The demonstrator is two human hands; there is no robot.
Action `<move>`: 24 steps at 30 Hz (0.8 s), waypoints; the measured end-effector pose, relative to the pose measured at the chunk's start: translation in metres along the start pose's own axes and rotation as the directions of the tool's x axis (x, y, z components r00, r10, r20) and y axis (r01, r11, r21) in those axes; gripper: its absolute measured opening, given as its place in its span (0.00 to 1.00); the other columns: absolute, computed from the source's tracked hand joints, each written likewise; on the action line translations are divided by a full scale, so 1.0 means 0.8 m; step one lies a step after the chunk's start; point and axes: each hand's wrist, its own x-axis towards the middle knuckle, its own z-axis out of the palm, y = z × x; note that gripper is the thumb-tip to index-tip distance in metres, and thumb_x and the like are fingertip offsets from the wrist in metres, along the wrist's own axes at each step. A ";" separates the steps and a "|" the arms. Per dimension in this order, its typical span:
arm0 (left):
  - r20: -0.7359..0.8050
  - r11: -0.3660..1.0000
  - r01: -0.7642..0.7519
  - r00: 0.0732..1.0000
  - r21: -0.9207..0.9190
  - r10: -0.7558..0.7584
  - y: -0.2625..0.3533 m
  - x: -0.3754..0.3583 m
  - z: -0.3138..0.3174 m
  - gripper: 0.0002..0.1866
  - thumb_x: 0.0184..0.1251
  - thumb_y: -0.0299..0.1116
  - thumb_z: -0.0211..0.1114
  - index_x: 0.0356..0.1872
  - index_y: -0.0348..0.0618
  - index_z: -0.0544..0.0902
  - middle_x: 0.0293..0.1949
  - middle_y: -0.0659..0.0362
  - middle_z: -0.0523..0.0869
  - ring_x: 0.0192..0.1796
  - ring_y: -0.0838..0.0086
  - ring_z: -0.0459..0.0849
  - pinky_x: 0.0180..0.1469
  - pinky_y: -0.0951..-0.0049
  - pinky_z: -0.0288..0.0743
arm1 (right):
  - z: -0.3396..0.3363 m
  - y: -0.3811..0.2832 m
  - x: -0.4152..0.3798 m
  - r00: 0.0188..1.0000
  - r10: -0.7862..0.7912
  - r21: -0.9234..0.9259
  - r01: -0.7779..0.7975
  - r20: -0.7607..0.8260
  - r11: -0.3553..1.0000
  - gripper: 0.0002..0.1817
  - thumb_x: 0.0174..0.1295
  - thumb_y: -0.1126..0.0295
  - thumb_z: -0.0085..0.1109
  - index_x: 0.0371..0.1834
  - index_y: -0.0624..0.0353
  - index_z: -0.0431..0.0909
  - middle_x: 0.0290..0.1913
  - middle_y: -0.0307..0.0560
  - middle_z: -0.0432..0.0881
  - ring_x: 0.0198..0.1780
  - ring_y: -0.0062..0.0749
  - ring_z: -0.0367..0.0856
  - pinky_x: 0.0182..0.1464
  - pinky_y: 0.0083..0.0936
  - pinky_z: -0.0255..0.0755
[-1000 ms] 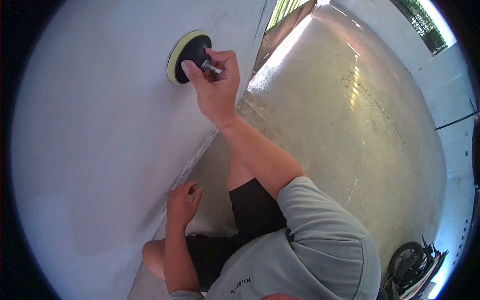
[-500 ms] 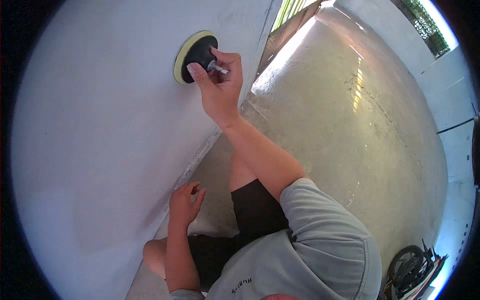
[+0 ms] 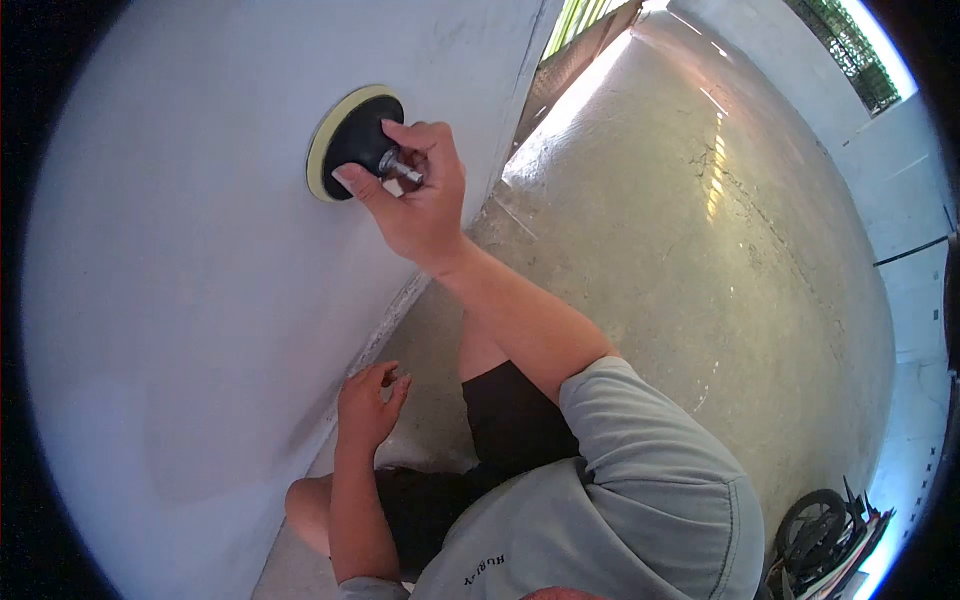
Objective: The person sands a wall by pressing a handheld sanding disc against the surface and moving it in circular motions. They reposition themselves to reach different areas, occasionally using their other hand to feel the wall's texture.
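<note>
My right hand (image 3: pixel 425 195) grips a round black sanding pad (image 3: pixel 360 142) with a yellow rim and a metal shank at its centre. Thumb and fingers press on the pad's back, and its yellow side lies against the white wall (image 3: pixel 200 280). Lower down, my left hand (image 3: pixel 370 405) hangs beside the foot of the wall, fingers loosely curved and apart, with nothing in it.
Grey concrete floor (image 3: pixel 680 290) spreads out to the right of the wall. A wheeled vehicle (image 3: pixel 812 530) stands at the lower right. Green slats (image 3: pixel 580 22) show at the top, and another pale wall (image 3: pixel 905 190) is at the far right.
My right hand and the sanding pad have moved left and slightly down along the wall. My left hand has hardly moved.
</note>
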 end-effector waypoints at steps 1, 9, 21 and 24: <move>-0.012 0.999 0.001 1.000 -0.033 -0.002 0.000 0.000 0.001 0.14 0.62 0.38 0.69 0.45 0.42 0.83 0.36 0.55 0.87 0.41 0.63 0.86 0.47 0.63 0.75 | 0.001 -0.004 0.004 1.000 0.001 0.001 -0.001 -0.001 1.000 0.21 0.60 0.76 0.70 0.51 0.60 0.67 0.41 0.41 0.76 0.38 0.15 0.77 0.40 0.13 0.76; 0.004 1.000 -0.008 1.000 0.004 0.008 -0.001 0.000 0.000 0.15 0.63 0.39 0.69 0.46 0.43 0.83 0.37 0.55 0.87 0.40 0.63 0.86 0.47 0.63 0.74 | 0.003 -0.002 -0.001 0.992 0.067 0.057 -0.061 -0.110 0.997 0.22 0.61 0.74 0.70 0.52 0.60 0.67 0.41 0.40 0.76 0.38 0.14 0.76 0.38 0.11 0.74; -0.003 1.000 0.002 1.000 0.022 -0.002 0.003 -0.001 -0.003 0.14 0.63 0.39 0.69 0.46 0.43 0.83 0.36 0.57 0.87 0.41 0.63 0.85 0.47 0.62 0.73 | -0.001 0.016 0.003 0.960 0.097 0.049 -0.087 -0.262 0.995 0.23 0.53 0.69 0.78 0.46 0.62 0.72 0.34 0.39 0.77 0.33 0.15 0.76 0.31 0.16 0.73; -0.017 1.000 -0.003 1.000 0.007 0.003 0.002 -0.004 -0.004 0.14 0.63 0.38 0.69 0.45 0.43 0.83 0.36 0.57 0.87 0.40 0.64 0.86 0.46 0.63 0.73 | 0.002 0.013 0.008 0.906 0.254 0.312 -0.146 -0.339 0.939 0.22 0.57 0.72 0.75 0.48 0.63 0.71 0.38 0.40 0.78 0.36 0.15 0.77 0.32 0.15 0.73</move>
